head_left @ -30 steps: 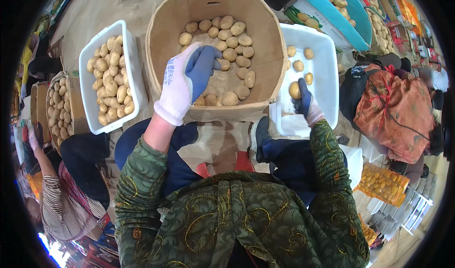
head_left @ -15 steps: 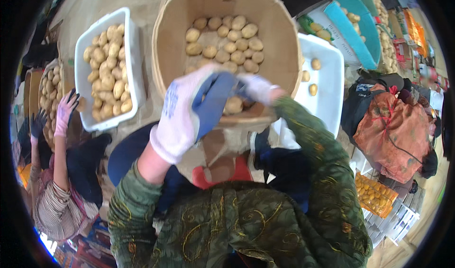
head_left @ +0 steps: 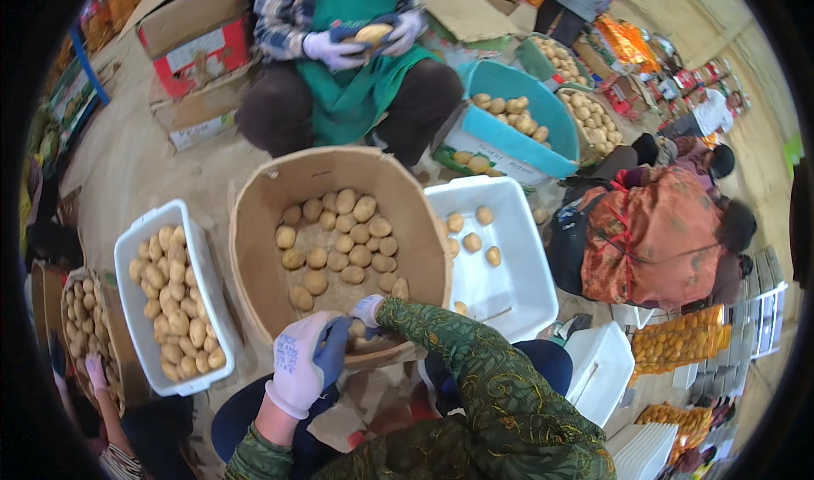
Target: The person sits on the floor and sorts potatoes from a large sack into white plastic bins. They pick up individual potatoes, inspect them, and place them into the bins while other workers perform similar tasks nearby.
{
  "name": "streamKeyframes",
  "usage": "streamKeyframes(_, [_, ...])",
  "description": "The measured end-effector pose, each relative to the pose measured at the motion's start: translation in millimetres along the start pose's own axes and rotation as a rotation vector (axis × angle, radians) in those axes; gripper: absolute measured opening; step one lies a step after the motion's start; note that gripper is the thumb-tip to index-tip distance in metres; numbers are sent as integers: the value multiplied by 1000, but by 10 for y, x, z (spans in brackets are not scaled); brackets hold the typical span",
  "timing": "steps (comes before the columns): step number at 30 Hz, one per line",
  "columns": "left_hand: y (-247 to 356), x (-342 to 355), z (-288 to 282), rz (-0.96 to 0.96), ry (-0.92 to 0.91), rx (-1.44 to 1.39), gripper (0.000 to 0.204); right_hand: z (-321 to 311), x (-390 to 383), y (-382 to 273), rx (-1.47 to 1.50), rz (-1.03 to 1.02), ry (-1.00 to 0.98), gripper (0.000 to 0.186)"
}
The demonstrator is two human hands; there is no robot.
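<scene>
L hand (head_left: pixel 309 360) & R hand (head_left: pixel 366 310) at box's (head_left: pixel 253 247) near rim; slim strip of floor (head_left: pixel 213 210) btwn box & L tub (head_left: pixel 214 300). 2 grips part-hidden, can't tell.

The cardboard bin (head_left: pixel 415 226) is brown, many-sided and open-topped, standing upright with a slightly uneven rim. Over its floor lie loose potatoes (head_left: pixel 344 243), pale tan, smooth, rounded to oval, mostly in one layer; they crowd together toward the bin's far and right sides, and bare floor shows between those nearer its front. Another potato (head_left: pixel 358 328) is at the bin's near rim, largely hidden by the gloved fingers (head_left: pixel 332 349), so its full shape cannot be made out.
</scene>
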State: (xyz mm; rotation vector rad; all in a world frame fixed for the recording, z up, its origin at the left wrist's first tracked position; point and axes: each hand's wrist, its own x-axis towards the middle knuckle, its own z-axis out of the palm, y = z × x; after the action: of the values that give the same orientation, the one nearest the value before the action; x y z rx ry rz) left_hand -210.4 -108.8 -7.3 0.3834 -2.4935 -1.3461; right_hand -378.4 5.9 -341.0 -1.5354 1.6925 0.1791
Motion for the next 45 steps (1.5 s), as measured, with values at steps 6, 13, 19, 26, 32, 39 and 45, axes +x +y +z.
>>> streamKeyframes(6, [61, 69, 102, 125, 55, 95, 25, -1102, -1001, -194, 795, -84, 274, 64])
streamKeyframes(13, [240, 114, 425, 372, -103, 251, 77, -932, -2143, -424, 1002, -391, 676, 66])
streamKeyframes(19, [348, 77, 601, 370, -207, 68, 71, -918, -2712, -1070, 1658, -290, 475, 57])
streamKeyframes(26, [44, 93, 763, 200, -239, 242, 56, -1091, -2880, -1262, 1802, 71, 443, 82])
streamKeyframes(32, [-304, 83, 841, 265, -27, 45, 44, -981, -2749, -1133, 1880, 14, 422, 79])
streamKeyframes(39, [24, 345, 659, -122, -319, -245, 29, -1007, -2812, -994, 2119, -164, 333, 77])
streamKeyframes(45, [315, 223, 727, 55, -285, 28, 47, -912, -2814, -999, 2138, -95, 426, 74])
